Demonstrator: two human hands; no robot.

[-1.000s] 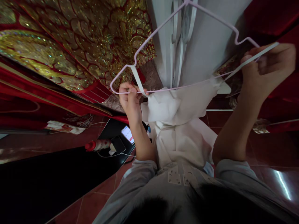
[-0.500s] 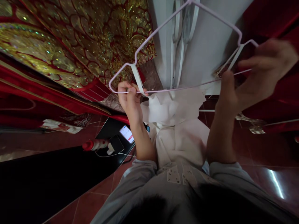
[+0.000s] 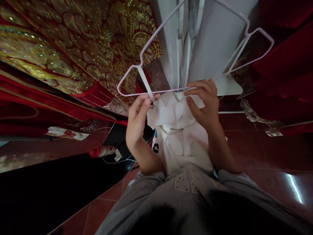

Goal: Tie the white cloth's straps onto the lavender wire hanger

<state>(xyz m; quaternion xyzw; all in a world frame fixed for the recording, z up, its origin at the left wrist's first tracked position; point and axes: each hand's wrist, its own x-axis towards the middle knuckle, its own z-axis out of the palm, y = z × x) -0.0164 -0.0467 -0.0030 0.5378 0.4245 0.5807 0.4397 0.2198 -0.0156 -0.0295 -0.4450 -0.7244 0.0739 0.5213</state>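
A pale pink hanger [image 3: 171, 90] hangs in front of me, its top cut off by the view. A white strap [image 3: 146, 82] loops over its left notch and another strap [image 3: 239, 54] over the right one. Below the lower bar is a white garment [image 3: 171, 114] with a ruffled top, hanging against my front. My left hand [image 3: 138, 119] pinches the left strap's lower end at the garment's upper edge. Fingers curved and thumb apart, my right hand [image 3: 205, 104] is at the garment's upper right edge, by the hanger bar.
Gold-sequined red clothing [image 3: 97, 42] hangs at left, dark red cloth [image 3: 290, 71] at right. Behind the hanger stands a pale panel [image 3: 215, 42] with white handles. On a black table [image 3: 73, 176] at lower left are a red-capped bottle [image 3: 101, 151] and a cable. The floor [image 3: 256, 150] is red tile.
My right hand has left the hanger's right end and moved left to the garment's upper edge. My left hand has slipped slightly down and right, still at the strap. The phone is now hidden.
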